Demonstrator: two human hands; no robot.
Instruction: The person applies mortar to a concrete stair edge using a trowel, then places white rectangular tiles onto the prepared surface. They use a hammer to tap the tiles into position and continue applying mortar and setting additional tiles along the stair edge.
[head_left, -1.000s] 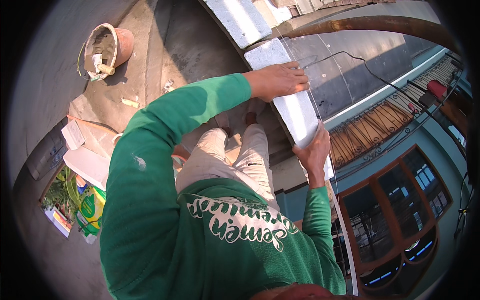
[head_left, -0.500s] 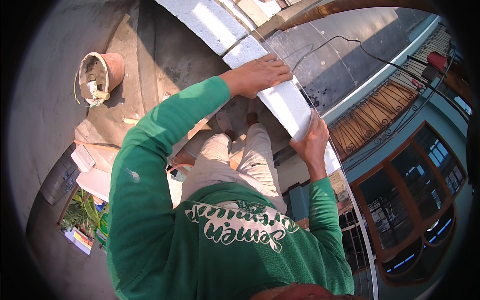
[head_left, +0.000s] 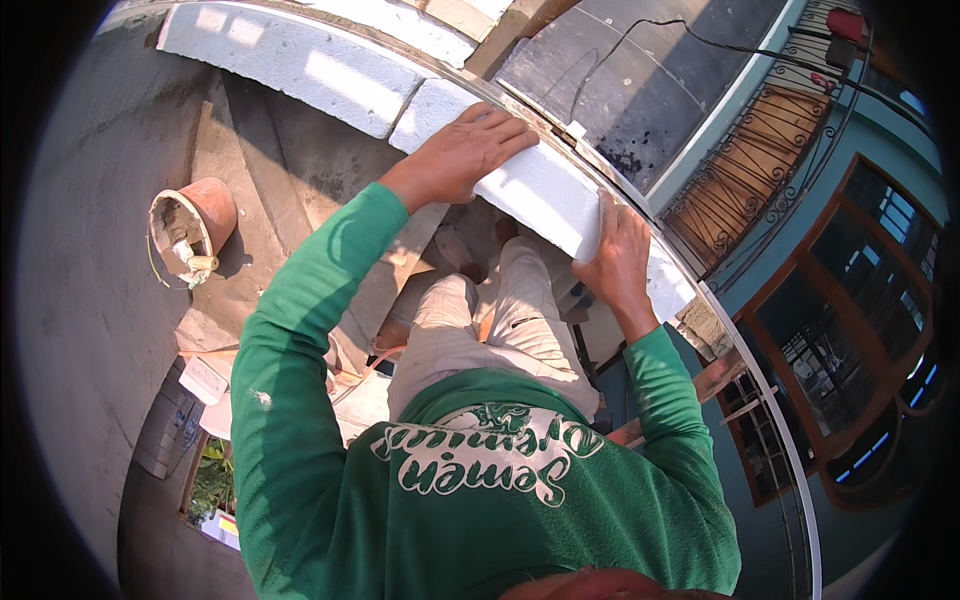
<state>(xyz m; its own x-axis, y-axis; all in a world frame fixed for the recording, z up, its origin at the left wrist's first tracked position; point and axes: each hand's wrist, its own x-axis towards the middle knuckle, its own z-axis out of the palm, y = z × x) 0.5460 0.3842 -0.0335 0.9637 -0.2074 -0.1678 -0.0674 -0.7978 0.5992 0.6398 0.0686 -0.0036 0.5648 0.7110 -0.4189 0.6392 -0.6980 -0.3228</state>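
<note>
A white lightweight concrete block [head_left: 545, 190] lies in a row along the wall top. My left hand [head_left: 468, 152] grips it near its left part, the fingers laid across its upper face and the thumb hidden. At its right end, my right hand [head_left: 617, 255] clasps the block with the fingers pointing over toward the far edge. Another, longer-looking white block [head_left: 290, 68] sits just to the left, with a narrow dark joint between the two. Beyond my right hand, one more white block surface [head_left: 668, 287] continues the row.
A reddish-brown bucket [head_left: 212, 208] with grey mortar stands at left, a trowel handle [head_left: 203, 264] at its rim. Past the wall lie a dark flat roof [head_left: 640, 85] with a black cable, an ornate railing [head_left: 755, 160] and brown-framed windows [head_left: 850, 330]. My legs [head_left: 520, 295] are below the row.
The view has shifted and turned, so more of the left-hand block shows. Both hands remain on the same block, with little visible change in their hold.
</note>
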